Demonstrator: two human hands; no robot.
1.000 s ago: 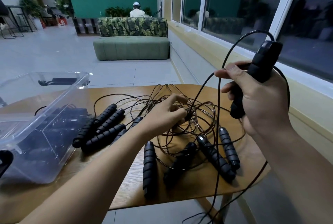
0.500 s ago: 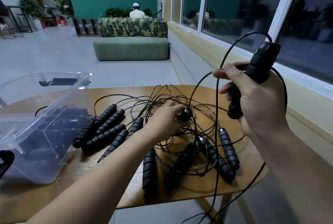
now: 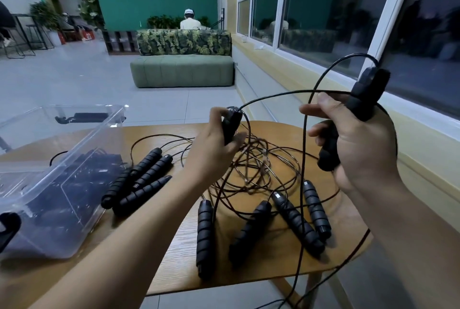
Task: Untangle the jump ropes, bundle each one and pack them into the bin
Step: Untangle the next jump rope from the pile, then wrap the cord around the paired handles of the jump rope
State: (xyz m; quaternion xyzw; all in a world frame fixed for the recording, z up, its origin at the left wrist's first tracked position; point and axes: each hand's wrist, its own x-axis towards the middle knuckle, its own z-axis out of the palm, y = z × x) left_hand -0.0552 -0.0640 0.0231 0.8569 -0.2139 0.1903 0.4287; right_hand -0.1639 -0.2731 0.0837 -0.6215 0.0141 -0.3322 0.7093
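**Gripping a handle in each hand**

Curls left hand [image 3: 214, 145] round a black handle [image 3: 230, 125] at centre frame, right hand [image 3: 358, 152] round a second handle [image 3: 366, 99] at upper right. Below, rope tangle [image 3: 254, 171] on table [image 3: 154, 132]; clear bin [image 3: 82, 184] at left.

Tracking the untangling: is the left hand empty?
No, the left hand grips a black handle lifted above the tangled ropes on the table.

The bin [image 3: 82, 149] is running off the left edge, its dark contents [image 3: 52, 211] blurring into one mass; the left hand [image 3: 214, 149] is covering much of its handle [image 3: 231, 124].
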